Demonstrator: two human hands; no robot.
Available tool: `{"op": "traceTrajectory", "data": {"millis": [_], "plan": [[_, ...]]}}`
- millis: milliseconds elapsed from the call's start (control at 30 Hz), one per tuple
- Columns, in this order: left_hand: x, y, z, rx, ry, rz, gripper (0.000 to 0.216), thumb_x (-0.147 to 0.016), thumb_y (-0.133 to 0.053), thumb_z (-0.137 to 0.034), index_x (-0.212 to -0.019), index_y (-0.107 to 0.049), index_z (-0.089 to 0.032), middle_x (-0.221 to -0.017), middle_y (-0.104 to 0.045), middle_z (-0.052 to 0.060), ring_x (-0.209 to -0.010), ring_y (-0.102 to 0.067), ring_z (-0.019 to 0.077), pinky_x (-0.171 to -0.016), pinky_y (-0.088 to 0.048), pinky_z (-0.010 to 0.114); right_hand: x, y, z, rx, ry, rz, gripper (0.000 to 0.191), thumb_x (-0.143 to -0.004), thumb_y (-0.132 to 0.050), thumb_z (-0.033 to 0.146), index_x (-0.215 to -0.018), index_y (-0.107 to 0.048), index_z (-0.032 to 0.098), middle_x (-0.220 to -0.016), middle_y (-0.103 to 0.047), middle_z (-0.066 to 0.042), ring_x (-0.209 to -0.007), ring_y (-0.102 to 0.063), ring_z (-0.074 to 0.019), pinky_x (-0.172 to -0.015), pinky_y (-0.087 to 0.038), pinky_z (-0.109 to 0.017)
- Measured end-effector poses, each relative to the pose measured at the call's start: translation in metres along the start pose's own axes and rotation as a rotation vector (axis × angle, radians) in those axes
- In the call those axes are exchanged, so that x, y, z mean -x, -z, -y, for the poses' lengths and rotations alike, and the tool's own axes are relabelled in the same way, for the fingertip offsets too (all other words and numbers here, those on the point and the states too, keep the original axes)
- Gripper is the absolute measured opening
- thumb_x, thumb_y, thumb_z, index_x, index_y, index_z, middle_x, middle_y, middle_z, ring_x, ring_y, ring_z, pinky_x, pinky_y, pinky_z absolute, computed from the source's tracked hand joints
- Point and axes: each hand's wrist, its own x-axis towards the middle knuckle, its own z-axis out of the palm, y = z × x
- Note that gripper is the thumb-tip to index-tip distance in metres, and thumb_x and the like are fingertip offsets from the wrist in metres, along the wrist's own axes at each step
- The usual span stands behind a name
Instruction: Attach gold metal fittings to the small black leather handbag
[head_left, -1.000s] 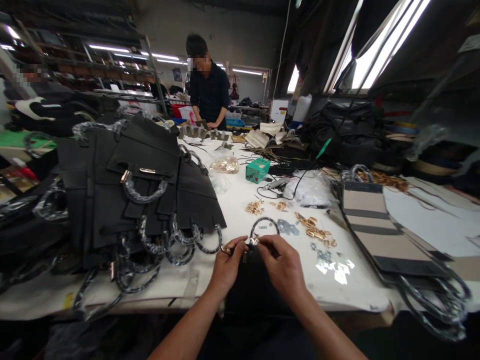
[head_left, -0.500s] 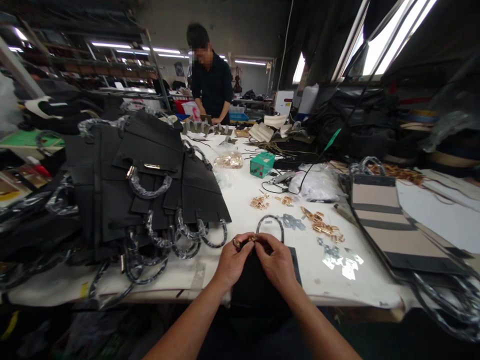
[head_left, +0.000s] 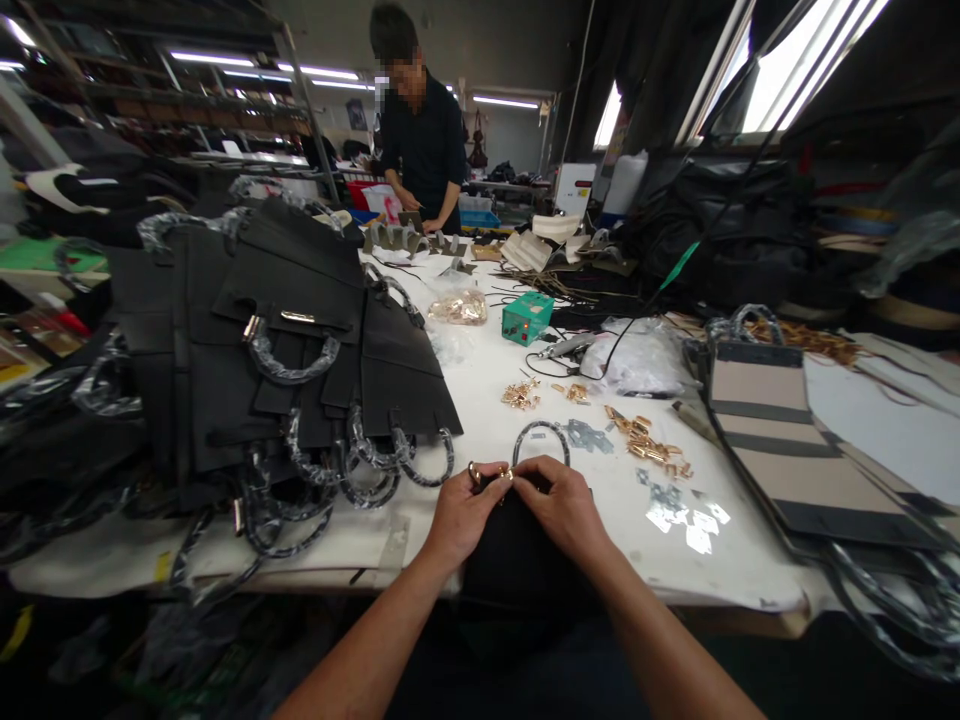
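My left hand (head_left: 461,515) and my right hand (head_left: 564,505) meet at the top edge of a black bag piece (head_left: 517,565) lying at the near edge of the white table (head_left: 480,400). Both hands are closed in a pinch on a small gold metal fitting (head_left: 495,473) at that edge. A wrapped black handle loop (head_left: 541,440) arches just beyond my fingers.
A big heap of black bag panels with plastic-wrapped handles (head_left: 285,340) fills the left. Loose gold fittings (head_left: 645,440) and foil scraps (head_left: 686,520) lie right of my hands. Striped beige bags (head_left: 772,440) sit at right. A green box (head_left: 527,317) and a person in black (head_left: 424,130) are farther back.
My hands have drawn closer together on the fitting at the bag's top edge. The view has shifted slightly; nothing else on the table has moved.
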Motion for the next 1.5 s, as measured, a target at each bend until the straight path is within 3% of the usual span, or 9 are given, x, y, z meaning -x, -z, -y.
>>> {"op": "traceTrajectory", "data": {"millis": [167, 600, 700, 900, 1200, 1400, 1500], "plan": [[0.0, 0.002, 0.003, 0.004, -0.005, 0.041, 0.033, -0.079, -0.071, -0.042, -0.101, -0.075, -0.018, -0.096, -0.076, 0.006, -0.091, -0.068, 0.0238, -0.085, -0.052, 0.035, -0.007, 0.009, 0.0, -0.051, -0.059, 0.145, 0.011, -0.081, -0.064, 0.032, -0.083, -0.071, 0.023, -0.08, -0.072, 0.001, -0.077, -0.065, -0.0174, -0.073, -0.049, -0.028], [0.0, 0.004, 0.0, -0.025, -0.039, 0.1, 0.031, -0.083, -0.067, -0.04, -0.103, -0.074, -0.018, -0.096, -0.076, 0.007, -0.089, -0.067, 0.0228, -0.084, -0.051, 0.034, -0.004, 0.008, -0.008, -0.188, 0.134, 0.137, 0.012, -0.086, -0.064, 0.033, -0.079, -0.066, 0.023, -0.083, -0.064, 0.0, -0.079, -0.061, -0.0166, -0.078, -0.048, -0.029], [0.001, 0.002, -0.002, -0.027, -0.063, 0.11, 0.029, -0.084, -0.066, -0.039, -0.103, -0.074, -0.019, -0.097, -0.075, 0.006, -0.091, -0.067, 0.0223, -0.086, -0.05, 0.034, -0.004, 0.011, -0.01, -0.217, 0.07, 0.144, 0.012, -0.085, -0.065, 0.034, -0.082, -0.067, 0.023, -0.084, -0.066, 0.0, -0.081, -0.062, -0.0166, -0.079, -0.049, -0.029], [0.001, -0.001, -0.003, -0.045, -0.12, 0.092, 0.028, -0.088, -0.062, -0.037, -0.109, -0.072, -0.023, -0.105, -0.072, 0.005, -0.1, -0.065, 0.0216, -0.092, -0.048, 0.033, -0.012, 0.021, -0.01, -0.324, -0.094, 0.284, 0.024, -0.084, -0.064, 0.04, -0.097, -0.071, 0.021, -0.087, -0.072, -0.001, -0.083, -0.066, -0.0195, -0.079, -0.051, -0.031], [0.002, -0.003, 0.002, -0.111, -0.106, 0.008, 0.023, -0.086, -0.064, -0.036, -0.102, -0.074, -0.022, -0.1, -0.074, 0.004, -0.095, -0.068, 0.0212, -0.09, -0.049, 0.033, -0.009, 0.009, -0.005, -0.054, -0.003, 0.147, 0.022, -0.09, -0.056, 0.035, -0.078, -0.069, 0.023, -0.074, -0.067, 0.002, -0.072, -0.061, -0.0159, -0.071, -0.045, -0.026], [0.002, -0.004, 0.002, -0.095, -0.109, 0.007, 0.022, -0.085, -0.066, -0.035, -0.101, -0.074, -0.022, -0.1, -0.075, 0.004, -0.095, -0.068, 0.0213, -0.09, -0.049, 0.033, -0.007, 0.0, -0.007, -0.047, -0.025, 0.084, 0.026, -0.092, -0.052, 0.037, -0.08, -0.07, 0.022, -0.073, -0.067, 0.001, -0.072, -0.061, -0.0168, -0.071, -0.045, -0.027], [0.001, -0.003, 0.0, -0.044, -0.082, 0.013, 0.023, -0.084, -0.067, -0.035, -0.103, -0.074, -0.022, -0.1, -0.075, 0.004, -0.095, -0.068, 0.0213, -0.09, -0.05, 0.033, -0.008, 0.006, -0.008, -0.127, -0.091, 0.129, 0.029, -0.093, -0.052, 0.042, -0.094, -0.072, 0.022, -0.074, -0.069, 0.0, -0.073, -0.063, -0.018, -0.072, -0.048, -0.029]]}}
